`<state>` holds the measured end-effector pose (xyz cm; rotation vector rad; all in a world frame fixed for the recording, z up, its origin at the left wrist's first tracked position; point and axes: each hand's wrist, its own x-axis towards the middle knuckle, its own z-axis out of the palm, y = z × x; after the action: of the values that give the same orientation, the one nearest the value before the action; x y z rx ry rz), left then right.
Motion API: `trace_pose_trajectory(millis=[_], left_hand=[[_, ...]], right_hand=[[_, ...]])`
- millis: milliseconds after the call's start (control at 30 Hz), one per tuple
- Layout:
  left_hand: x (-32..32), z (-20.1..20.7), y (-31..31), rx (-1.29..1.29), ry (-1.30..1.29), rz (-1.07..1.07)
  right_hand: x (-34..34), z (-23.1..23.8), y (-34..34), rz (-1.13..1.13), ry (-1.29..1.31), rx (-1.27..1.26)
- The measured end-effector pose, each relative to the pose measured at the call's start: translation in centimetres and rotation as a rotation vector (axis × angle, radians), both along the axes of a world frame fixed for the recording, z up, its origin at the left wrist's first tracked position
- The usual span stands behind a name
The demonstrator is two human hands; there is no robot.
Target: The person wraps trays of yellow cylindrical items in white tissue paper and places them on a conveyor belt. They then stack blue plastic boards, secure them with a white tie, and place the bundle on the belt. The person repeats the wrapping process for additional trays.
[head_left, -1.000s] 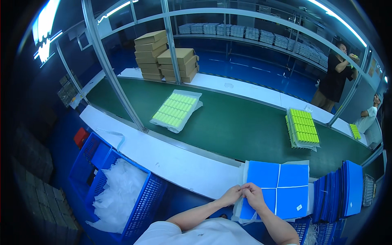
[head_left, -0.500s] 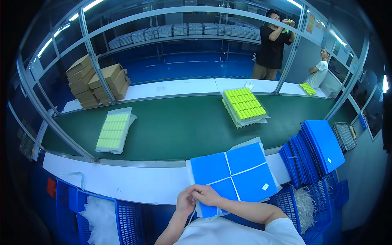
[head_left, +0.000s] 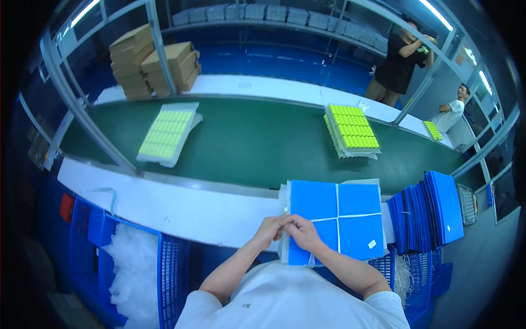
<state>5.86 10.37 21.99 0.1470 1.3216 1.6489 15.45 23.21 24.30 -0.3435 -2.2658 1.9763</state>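
Observation:
A flat blue board (head_left: 359, 241) lies on top of a bundle with pale sheets showing at its edges. White strap (head_left: 338, 200) crosses it both ways, and a small white label sits near its lower right corner. My left hand (head_left: 268, 230) and my right hand (head_left: 304, 233) meet at the bundle's left edge, where the strap runs in beneath the fingers. Both have their fingers closed in a pinch at the strap; the right hand rests over the board. Whatever knot or strap end lies between the fingertips is hidden.
Upright blue boards (head_left: 445, 208) lean in a stack at right. Beyond the white bench (head_left: 219, 211), a green conveyor (head_left: 257, 142) carries two packs of yellow-green cylinders (head_left: 167, 134). Blue baskets (head_left: 167, 279) stand below, one with white sheeting. Two people are across the belt.
The view has tilted and shifted, so the bundle now appears further right and straighter. My hands stay together at its left edge, fingers still closed.

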Motion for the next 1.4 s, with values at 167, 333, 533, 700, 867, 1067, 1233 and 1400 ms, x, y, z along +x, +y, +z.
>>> trace_pose_trajectory(millis=[167,333,533,700,867,1067,1233,1400], left_hand=[[-1.3,-2.9,0.9,0.212,-0.290,-0.046],[-0.1,-0.8,1.6,0.395,-0.546,0.414],[-4.4,-2.8,-0.9,0.653,-0.412,0.217],[0.6,-14.9,3.0,-0.058,0.599,0.151],[-4.2,-11.8,2.9,-0.123,0.403,0.237],[-2.0,6.3,9.7,0.208,1.107,-0.135],[0.5,7.2,12.6,0.197,1.095,-0.228],[-0.8,2.1,5.4,0.008,1.246,-0.390]], right_hand=[[0.3,1.2,-0.6,-0.028,-0.023,0.056],[0.2,1.7,-0.8,-0.057,-0.056,0.061],[1.1,1.1,0.7,-0.085,-0.166,0.173],[0.4,2.6,5.6,-0.035,-0.306,0.440],[1.9,0.8,7.6,-0.185,-0.209,0.272],[1.9,1.4,8.4,-0.131,-0.009,0.398],[3.0,0.6,10.0,-0.230,-0.008,0.337],[3.6,1.5,9.7,-0.243,-0.075,0.123]])
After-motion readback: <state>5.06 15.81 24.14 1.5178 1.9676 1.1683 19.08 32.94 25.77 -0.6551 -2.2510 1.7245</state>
